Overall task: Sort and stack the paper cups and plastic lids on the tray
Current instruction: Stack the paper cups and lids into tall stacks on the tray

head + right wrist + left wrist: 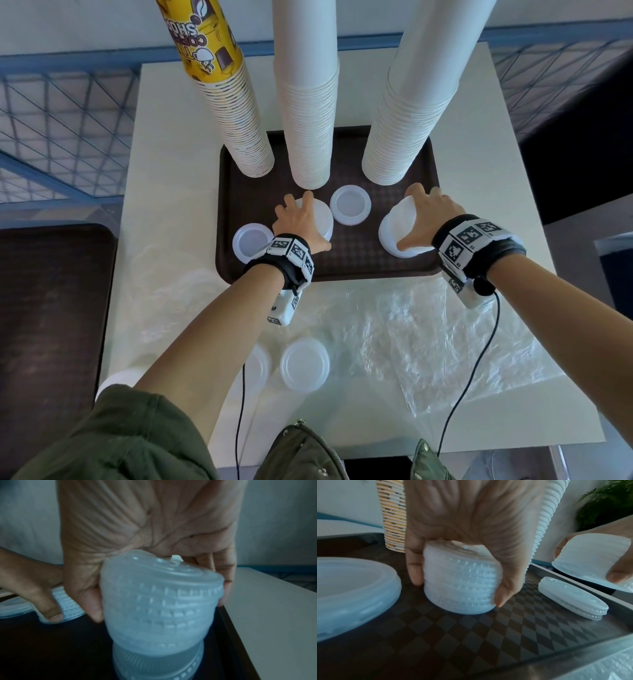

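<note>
Gripping lid stacks (460,582) — both hands; right stack (159,608) blurred, seemingly tilted.

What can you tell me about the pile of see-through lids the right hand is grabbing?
The stack of translucent whitish plastic lids is made of many round lids nested together, each with a ribbed, notched rim and a flat top with raised rings. The right hand grips it from above, thumb on one side and fingers on the other. It leans a little and sits on more lids at the right end of the dark brown tray.
</note>
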Demonstrator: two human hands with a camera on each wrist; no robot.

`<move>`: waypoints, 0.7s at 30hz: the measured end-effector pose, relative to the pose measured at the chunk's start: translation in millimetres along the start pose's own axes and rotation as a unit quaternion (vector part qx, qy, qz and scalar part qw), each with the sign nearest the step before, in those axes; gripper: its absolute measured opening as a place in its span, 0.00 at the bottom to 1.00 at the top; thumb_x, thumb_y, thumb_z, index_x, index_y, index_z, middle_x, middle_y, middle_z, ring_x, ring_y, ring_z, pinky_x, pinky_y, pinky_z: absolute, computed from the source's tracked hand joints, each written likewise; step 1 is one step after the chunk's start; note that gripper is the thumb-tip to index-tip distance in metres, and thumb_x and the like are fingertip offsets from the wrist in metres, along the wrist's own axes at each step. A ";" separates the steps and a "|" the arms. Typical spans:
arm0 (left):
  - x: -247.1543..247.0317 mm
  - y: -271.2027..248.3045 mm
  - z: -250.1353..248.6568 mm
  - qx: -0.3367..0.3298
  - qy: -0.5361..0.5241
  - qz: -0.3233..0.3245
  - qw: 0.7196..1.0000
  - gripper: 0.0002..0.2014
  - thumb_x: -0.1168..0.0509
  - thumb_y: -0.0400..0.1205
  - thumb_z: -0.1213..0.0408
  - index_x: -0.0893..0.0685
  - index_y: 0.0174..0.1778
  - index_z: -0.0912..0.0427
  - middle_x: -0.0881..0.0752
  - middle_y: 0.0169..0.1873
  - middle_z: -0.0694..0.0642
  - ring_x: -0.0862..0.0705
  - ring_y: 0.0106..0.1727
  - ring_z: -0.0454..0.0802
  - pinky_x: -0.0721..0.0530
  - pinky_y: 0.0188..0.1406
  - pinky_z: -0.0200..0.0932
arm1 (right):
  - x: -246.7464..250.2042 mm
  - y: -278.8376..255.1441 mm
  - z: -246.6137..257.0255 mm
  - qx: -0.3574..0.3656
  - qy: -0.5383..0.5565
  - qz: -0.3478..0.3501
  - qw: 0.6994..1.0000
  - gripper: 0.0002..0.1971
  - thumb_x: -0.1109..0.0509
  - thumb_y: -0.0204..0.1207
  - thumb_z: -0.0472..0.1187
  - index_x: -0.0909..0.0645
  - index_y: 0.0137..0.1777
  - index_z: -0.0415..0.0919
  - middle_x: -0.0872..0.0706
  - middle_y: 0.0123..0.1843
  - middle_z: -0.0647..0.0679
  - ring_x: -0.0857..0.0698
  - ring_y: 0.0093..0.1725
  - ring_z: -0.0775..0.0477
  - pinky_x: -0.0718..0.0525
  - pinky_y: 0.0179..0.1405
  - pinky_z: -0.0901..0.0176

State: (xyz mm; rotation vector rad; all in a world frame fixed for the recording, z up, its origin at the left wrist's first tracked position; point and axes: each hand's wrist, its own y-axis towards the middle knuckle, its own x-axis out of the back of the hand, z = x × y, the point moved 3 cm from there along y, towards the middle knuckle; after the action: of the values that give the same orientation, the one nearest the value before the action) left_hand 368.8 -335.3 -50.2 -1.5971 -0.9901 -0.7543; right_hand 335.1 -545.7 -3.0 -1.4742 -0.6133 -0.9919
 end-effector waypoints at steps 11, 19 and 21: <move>-4.7 -0.1 1.9 0.022 0.000 0.003 1.000 0.47 0.21 0.61 0.55 0.41 0.72 0.55 0.36 0.68 0.64 0.33 0.68 0.63 0.23 0.47 0.52 | -11.8 7.5 8.9 -0.001 -0.024 -0.006 1.000 0.46 0.18 0.54 0.51 0.39 0.69 0.44 0.30 0.65 0.36 0.25 0.64 0.34 0.22 0.58 0.43; -5.9 -2.2 5.1 0.010 -0.012 -0.010 1.000 0.46 0.21 0.61 0.54 0.41 0.71 0.54 0.36 0.67 0.63 0.33 0.67 0.63 0.24 0.44 0.51 | -31.1 10.4 8.7 -0.007 -0.052 -0.014 0.999 0.48 0.17 0.53 0.52 0.39 0.70 0.44 0.32 0.67 0.36 0.29 0.66 0.35 0.22 0.60 0.41; -6.5 -2.6 5.7 0.009 -0.020 -0.013 1.000 0.47 0.21 0.61 0.54 0.41 0.72 0.54 0.36 0.67 0.63 0.33 0.68 0.63 0.23 0.45 0.52 | -32.7 10.7 6.1 -0.012 -0.045 -0.020 0.999 0.48 0.17 0.53 0.51 0.38 0.70 0.44 0.33 0.67 0.37 0.29 0.67 0.35 0.21 0.60 0.41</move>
State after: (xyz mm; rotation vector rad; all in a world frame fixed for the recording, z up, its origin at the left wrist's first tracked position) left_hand 363.4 -330.9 -55.9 -1.5927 -1.0463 -0.7320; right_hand 329.2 -536.0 -36.1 -1.5392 -0.6996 -0.9702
